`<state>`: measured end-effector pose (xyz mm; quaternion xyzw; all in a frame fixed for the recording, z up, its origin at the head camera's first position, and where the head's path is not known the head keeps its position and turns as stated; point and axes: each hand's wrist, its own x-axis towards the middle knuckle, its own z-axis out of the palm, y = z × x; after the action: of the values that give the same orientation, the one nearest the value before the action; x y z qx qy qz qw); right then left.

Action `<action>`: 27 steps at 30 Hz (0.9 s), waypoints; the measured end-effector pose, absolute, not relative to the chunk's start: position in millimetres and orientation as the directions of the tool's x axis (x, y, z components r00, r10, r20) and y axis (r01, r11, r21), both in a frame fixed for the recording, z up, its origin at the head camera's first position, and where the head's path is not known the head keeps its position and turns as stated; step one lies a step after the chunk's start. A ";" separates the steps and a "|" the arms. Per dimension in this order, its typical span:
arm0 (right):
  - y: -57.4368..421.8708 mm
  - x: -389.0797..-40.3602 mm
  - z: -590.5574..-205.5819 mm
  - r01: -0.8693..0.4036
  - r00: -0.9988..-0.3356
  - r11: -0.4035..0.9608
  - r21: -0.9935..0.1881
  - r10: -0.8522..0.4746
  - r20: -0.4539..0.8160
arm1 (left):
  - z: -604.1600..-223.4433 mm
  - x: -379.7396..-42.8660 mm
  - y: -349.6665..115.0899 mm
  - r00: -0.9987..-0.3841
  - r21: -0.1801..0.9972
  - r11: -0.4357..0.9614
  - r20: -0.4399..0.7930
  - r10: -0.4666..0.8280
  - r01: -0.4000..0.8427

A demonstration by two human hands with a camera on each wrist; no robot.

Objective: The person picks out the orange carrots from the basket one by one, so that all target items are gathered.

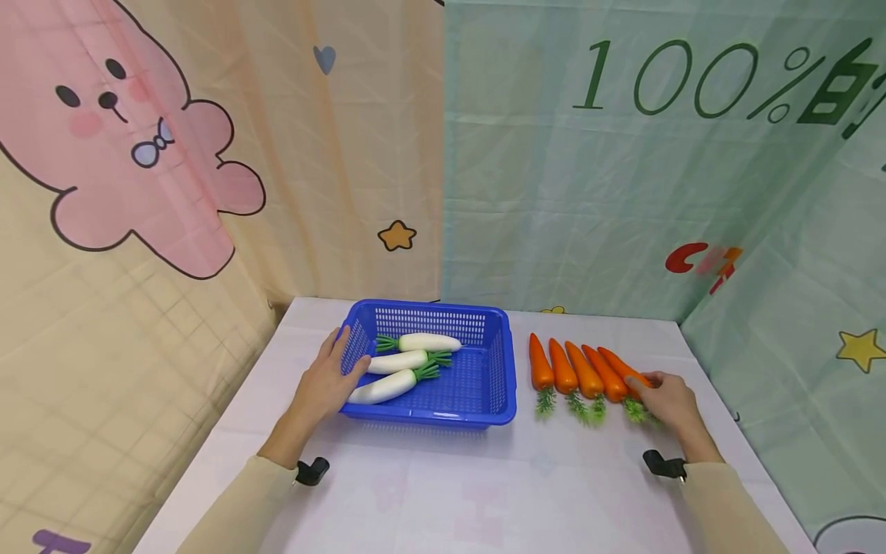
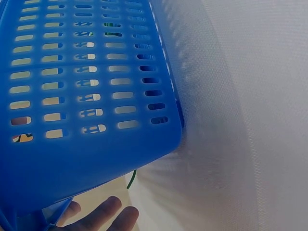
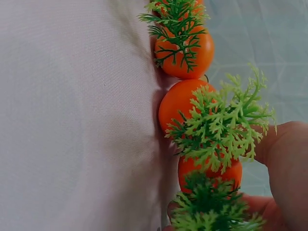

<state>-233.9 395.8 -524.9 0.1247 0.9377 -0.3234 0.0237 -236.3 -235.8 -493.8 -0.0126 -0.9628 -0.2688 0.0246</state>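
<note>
My left hand (image 1: 331,378) holds the left rim of a blue plastic basket (image 1: 500,369), thumb over the edge and fingers along the outside. In the left wrist view, fingertips (image 2: 126,217) show past a corner of the slotted basket wall (image 2: 91,149). Inside the basket lie three white radishes with green tops, among them a front radish (image 1: 383,388). On the right, my right hand (image 1: 667,402) grips the rightmost orange carrot (image 1: 618,364), thumb on one side, fingers on the other. Its leafy top (image 3: 209,204) partly hides the fingers in the right wrist view.
Several more carrots, including the leftmost carrot (image 1: 540,363), lie side by side right of the basket, leaves toward me. Everything is on a white-covered table (image 1: 443,485). Printed curtains (image 1: 554,192) hang close behind the table and on both sides.
</note>
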 end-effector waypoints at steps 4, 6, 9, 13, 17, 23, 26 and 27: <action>397.3 -234.1 -527.8 0.252 -0.967 0.764 -0.594 0.215 -0.134 | -493.6 -236.0 -235.8 -0.999 0.517 0.855 0.052 0.012 0.037; 396.8 -233.7 -527.5 0.255 -0.967 0.764 -0.593 0.216 -0.137 | -493.5 -235.9 -236.0 -0.999 0.517 0.855 0.052 0.012 0.037; 395.4 -232.5 -525.5 0.255 -0.967 0.766 -0.591 0.213 -0.141 | -493.5 -235.8 -236.1 -0.999 0.519 0.854 0.051 0.010 0.035; 395.0 -231.3 -524.0 0.248 -0.968 0.769 -0.589 0.210 -0.134 | -493.5 -235.4 -236.1 -0.999 0.522 0.852 0.048 0.008 0.031; 394.3 -230.7 -523.5 0.261 -0.965 0.765 -0.589 0.229 -0.130 | -493.6 -235.3 -236.8 -0.999 0.519 0.854 0.046 0.009 0.032; 392.9 -228.1 -521.7 0.281 -0.958 0.756 -0.592 0.262 -0.120 | -492.1 -235.5 -237.0 -0.999 0.513 0.857 0.051 0.019 0.043; 392.1 -226.3 -520.0 0.255 -0.962 0.770 -0.585 0.261 -0.075 | -491.3 -235.8 -236.6 -0.999 0.512 0.858 0.044 0.025 0.043; 391.2 -225.8 -519.1 0.241 -0.964 0.776 -0.583 0.258 -0.056 | -491.2 -236.1 -236.6 -0.999 0.511 0.859 0.041 0.025 0.043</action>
<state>-225.8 391.2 -519.1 0.1326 0.9422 -0.3074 -0.0138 -236.1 -236.6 -491.2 -0.0176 -0.9639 -0.2653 0.0163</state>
